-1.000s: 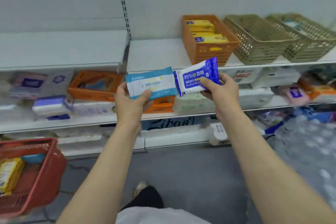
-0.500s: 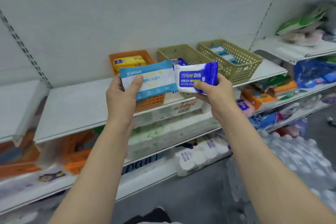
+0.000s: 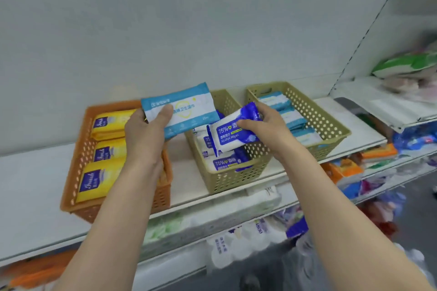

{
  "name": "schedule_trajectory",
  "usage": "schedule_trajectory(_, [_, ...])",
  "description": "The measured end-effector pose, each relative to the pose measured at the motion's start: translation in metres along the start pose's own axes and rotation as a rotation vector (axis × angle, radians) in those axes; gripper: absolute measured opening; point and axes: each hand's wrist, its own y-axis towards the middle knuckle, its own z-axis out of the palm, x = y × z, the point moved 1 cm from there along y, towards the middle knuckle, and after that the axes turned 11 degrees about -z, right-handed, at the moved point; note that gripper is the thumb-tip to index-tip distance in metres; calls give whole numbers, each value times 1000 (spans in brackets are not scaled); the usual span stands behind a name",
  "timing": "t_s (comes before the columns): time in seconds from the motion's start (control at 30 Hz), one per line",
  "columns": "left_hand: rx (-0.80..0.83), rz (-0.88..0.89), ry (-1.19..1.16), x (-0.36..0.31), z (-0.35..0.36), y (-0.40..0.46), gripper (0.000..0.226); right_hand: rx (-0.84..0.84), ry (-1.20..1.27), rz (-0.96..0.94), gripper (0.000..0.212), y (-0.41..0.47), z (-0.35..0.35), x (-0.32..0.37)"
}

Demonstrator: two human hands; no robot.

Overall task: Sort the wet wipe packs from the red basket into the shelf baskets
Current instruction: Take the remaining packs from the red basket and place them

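Running across a white store wall, the shelf (image 3: 42, 184) carries three baskets. The right hand (image 3: 264, 130) pinches a dark blue pack (image 3: 233, 136) just above the middle basket (image 3: 234, 179); the left hand (image 3: 144, 134) grips a light blue pack (image 3: 182, 108) beside it, over the orange basket (image 3: 78, 172). Lower shelves are blurred.

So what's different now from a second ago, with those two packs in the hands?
The right hand has carried the dark blue alcohol wipes pack forward and down over the middle tan basket, which holds matching packs. The left hand has brought the light blue pack up near the shelf baskets. Neither grip has let go; the orange basket keeps its yellow packs.
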Motion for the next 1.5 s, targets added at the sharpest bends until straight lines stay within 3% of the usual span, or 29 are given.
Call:
schedule_trajectory(0.17, [-196,28,-28,9,21,15,21,308,-176,-50,45,47,12,-18])
schedule_trajectory(0.33, [-297,29,-63,22,46,14,27,537,-250,-35,32,71,14,-25])
schedule_trajectory(0.47, [-341,4,-92,29,53,11,28,499,-325,-86,30,84,19,-28])
schedule_trajectory(0.6, [-402,59,-62,22,52,16,28,619,-453,-156,29,91,30,-31])
schedule_trajectory(0.7, [-381,72,-84,17,51,21,22,613,-543,-215,28,94,36,-37])
schedule_trajectory(0.83, [-358,61,-84,15,47,30,19,671,-888,-423,35,94,45,-44])
schedule_trajectory(0.9, [-333,52,-52,15,44,36,23,619,-956,-487,29,94,48,-41])
schedule_trajectory(1.03, [-250,32,51,21,42,41,20,135,-574,-554,19,104,39,-9])
schedule_trajectory(1.07, [-214,31,84,21,44,40,20,115,-439,-540,19,105,36,3])
schedule_trajectory(1.13, [-131,26,137,21,48,38,21,293,-273,-475,21,106,32,24])
schedule_trajectory(1.23, [-10,-6,152,22,58,33,21,616,-314,-382,25,105,24,31])
schedule_trajectory(1.37, [85,-58,176,24,71,27,16,660,-140,-233,19,107,2,23])
schedule_trajectory(1.5, [242,-190,234,32,92,23,30,750,-181,-205,20,112,-31,19])
